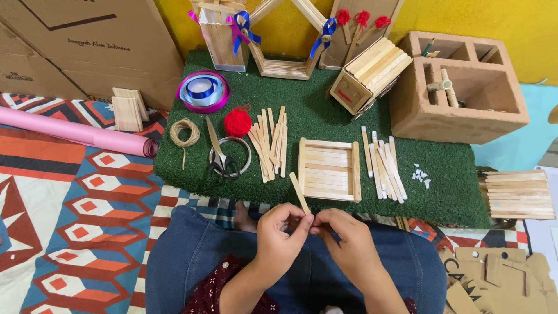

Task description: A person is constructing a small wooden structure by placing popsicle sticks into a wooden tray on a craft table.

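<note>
The left hand and the right hand met over the person's lap, just in front of the green mat. Between them they held one flat wooden stick, which rose slanting from the fingertips toward the mat's near edge. The left thumb and forefinger were pinched together on the stick's lower end; the right fingers were curled in against the same end, and they seemed to grip it too, though the exact contact was hidden behind the knuckles.

On the mat, right behind the stick, lay a square panel of sticks laid side by side with a bar across each end. To the panel's left sat a loose heap of sticks, then scissors lying on a ring, a ball of red yarn and a coil of twine. To its right lay more loose sticks and some small white scraps.

The stick looked very light, thin and stiff, with a smooth, dry face. It would likely snap if bent hard across its flat side, so a light pinch on the flat faces near one end, as here, seemed the safe hold.
</note>
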